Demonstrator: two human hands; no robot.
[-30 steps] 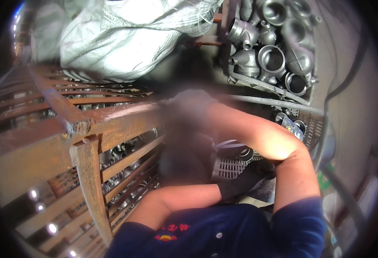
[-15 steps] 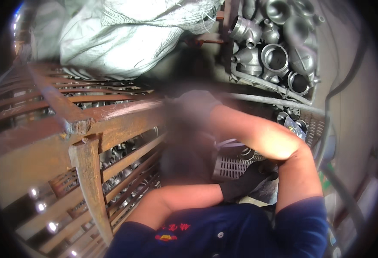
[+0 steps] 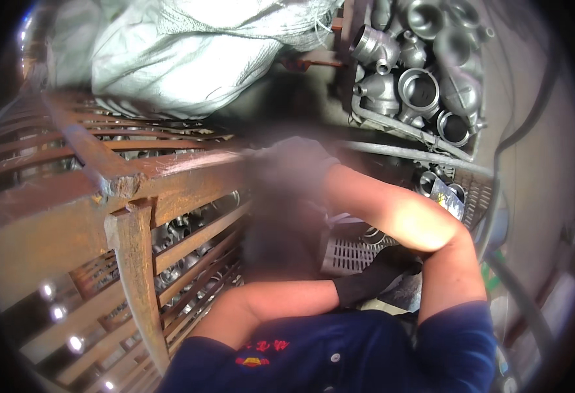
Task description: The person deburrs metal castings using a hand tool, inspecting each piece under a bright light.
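Note:
My left hand (image 3: 382, 274), in a dark glove, reaches to the right, low and close to my body. Its fingertips pass under my right forearm and are hidden, so what they hold does not show. My right hand (image 3: 297, 164), in a grey-brown glove, lies across to the left by the end of a rusty steel beam (image 3: 192, 173). A dark blur covers its fingers and whatever is below them. Beneath my arms is a slotted plastic crate (image 3: 350, 257) with a round metal ring fitting (image 3: 374, 234) in it.
A metal-rimmed bin (image 3: 408, 131) at the far right holds several grey cast pipe fittings (image 3: 418, 88). A large white woven sack (image 3: 189, 59) sits at the far left. Left of me stands a rusty slatted cage (image 3: 130, 262) with small metal parts inside. A dark cable (image 3: 536, 118) runs down the right.
My right hand and forearm have shifted very slightly to the right. The left hand stays almost in place under the right forearm.

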